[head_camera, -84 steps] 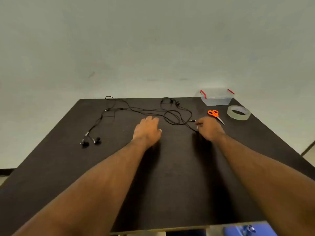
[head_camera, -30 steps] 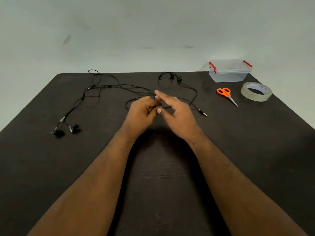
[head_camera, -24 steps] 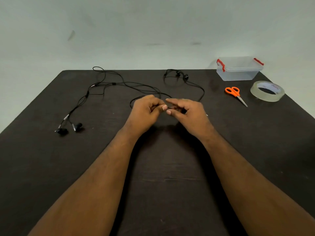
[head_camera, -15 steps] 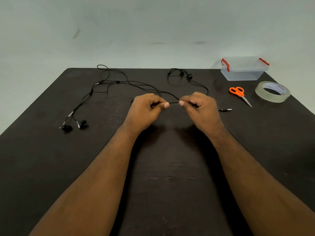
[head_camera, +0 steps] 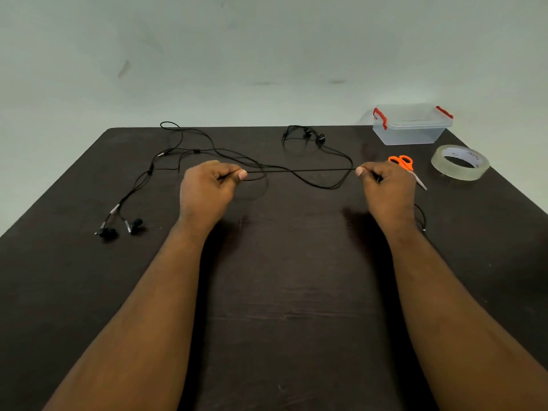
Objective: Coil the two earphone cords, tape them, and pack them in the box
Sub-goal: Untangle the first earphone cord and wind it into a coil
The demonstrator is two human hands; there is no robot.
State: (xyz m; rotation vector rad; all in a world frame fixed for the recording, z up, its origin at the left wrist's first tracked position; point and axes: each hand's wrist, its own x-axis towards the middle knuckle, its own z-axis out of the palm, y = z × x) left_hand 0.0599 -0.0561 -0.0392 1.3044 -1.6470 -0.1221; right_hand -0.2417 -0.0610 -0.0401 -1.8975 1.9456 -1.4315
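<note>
Left hand (head_camera: 207, 188) and right hand (head_camera: 388, 188) each pinch one black earphone cord (head_camera: 299, 171) between thumb and curled fingers — the stretch between them runs straight and taut above the dark table (head_camera: 281, 292). Its slack loops back to the earbuds (head_camera: 314, 136) at the far edge. Second earphone cord (head_camera: 142, 179) lies loose at left, buds (head_camera: 121, 228) nearest. Clear box (head_camera: 410, 124) with red clips, lid on, far right; orange scissors (head_camera: 404, 166) just behind right hand; tape roll (head_camera: 459, 162) beside them
</note>
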